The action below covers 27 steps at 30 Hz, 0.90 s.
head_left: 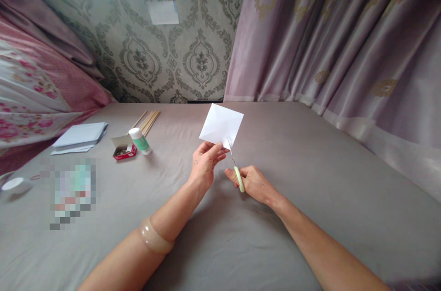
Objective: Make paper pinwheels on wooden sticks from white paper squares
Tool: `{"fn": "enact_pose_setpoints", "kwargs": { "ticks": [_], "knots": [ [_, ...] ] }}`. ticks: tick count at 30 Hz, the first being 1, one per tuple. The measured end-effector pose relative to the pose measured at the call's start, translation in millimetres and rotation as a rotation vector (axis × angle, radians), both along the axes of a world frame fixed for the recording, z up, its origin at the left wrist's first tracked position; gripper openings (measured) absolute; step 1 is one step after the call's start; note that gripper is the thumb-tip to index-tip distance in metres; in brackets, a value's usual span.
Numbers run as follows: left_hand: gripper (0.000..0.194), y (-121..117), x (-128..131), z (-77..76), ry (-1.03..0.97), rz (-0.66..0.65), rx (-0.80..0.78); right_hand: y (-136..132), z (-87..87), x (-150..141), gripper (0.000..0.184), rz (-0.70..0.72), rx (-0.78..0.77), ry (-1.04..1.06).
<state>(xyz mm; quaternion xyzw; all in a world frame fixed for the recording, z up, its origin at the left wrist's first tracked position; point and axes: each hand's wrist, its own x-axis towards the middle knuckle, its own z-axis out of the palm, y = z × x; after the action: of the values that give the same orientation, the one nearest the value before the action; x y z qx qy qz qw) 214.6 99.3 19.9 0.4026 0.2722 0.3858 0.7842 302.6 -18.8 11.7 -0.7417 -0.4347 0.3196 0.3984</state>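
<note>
The white paper square point(222, 125) is held above the grey cloth point(303, 217), its near edge pinched between thumb and fingers of the left hand point(206, 161), which covers part of it. The right hand point(253, 183), apart from the left, grips the pale green handle of the scissors point(240, 180), blades at the paper square's near corner. Left of the paper square, a white-capped bottle point(142, 143) stands beside an open red box point(124, 155), in front of some wooden sticks point(151, 121). Farther left of the paper square lie a paper stack point(81, 135), a pixelated item point(74, 185) too obscured to name, and a white round object point(15, 185). Beyond the paper square are a wall sheet point(163, 13) and, rightward, a purple curtain point(282, 38).
</note>
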Motion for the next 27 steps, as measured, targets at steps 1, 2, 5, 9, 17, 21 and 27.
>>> {"fn": "enact_pose_setpoints", "kwargs": {
  "ticks": [1,2,5,9,17,21,27],
  "knots": [
    [0.030,0.1,0.1,0.0,0.000,0.000,-0.003,0.1,-0.3,0.0,0.057,-0.004,0.000,0.000],
    [0.029,0.1,0.1,0.0,-0.002,0.002,-0.005,0.1,-0.4,-0.1,0.056,-0.008,0.000,-0.002],
    [0.029,0.5,0.4,-0.1,-0.009,0.002,-0.008,0.1,0.3,-0.5,0.056,-0.012,-0.007,-0.013],
    [0.029,0.9,0.3,-0.5,-0.012,-0.002,-0.001,0.2,1.1,-0.9,0.054,-0.011,-0.011,-0.024],
    [0.029,1.4,0.6,0.0,-0.012,0.000,0.002,1.1,-3.4,0.6,0.052,-0.011,0.010,-0.040],
    [0.029,1.2,0.6,-0.2,-0.013,-0.002,0.003,1.5,-1.8,-0.2,0.051,-0.021,0.002,-0.057],
    [0.029,1.3,0.8,-0.4,-0.012,-0.002,0.001,1.7,-0.8,-1.0,0.051,-0.028,-0.003,-0.075]
  ]
}}
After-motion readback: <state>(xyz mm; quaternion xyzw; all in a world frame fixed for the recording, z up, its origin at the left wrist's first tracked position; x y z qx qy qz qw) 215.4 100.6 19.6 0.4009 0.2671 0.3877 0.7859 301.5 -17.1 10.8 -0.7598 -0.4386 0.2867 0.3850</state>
